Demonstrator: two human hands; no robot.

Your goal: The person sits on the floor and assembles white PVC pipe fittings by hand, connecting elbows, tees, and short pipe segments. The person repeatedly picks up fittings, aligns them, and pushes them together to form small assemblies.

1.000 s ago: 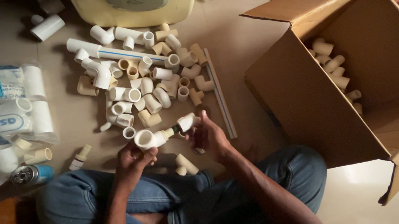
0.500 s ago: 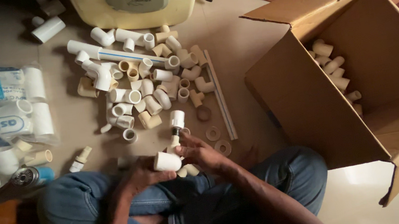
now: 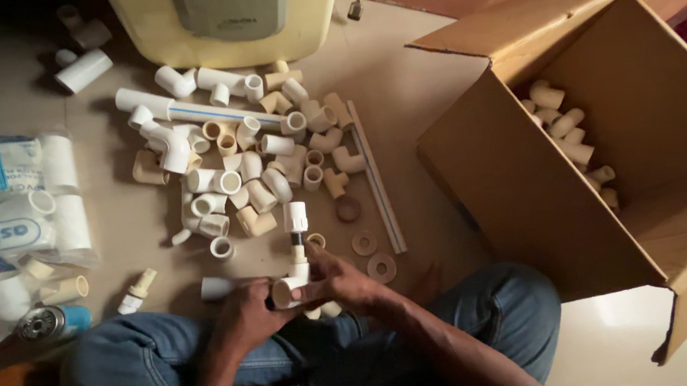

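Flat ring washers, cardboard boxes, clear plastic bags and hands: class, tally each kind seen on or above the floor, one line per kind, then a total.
Flat ring washers: 3
Cardboard box: 1
Clear plastic bags of fittings: at least 1, the edges are hard to tell apart
Hands, left hand and right hand, both on the pipe fitting assembly: 2
Total: 7

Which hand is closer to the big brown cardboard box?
The right hand. It grips the white plastic pipe elbow fitting on the side toward the open brown cardboard box. The left hand holds the same fitting from the far side, farther from the box.
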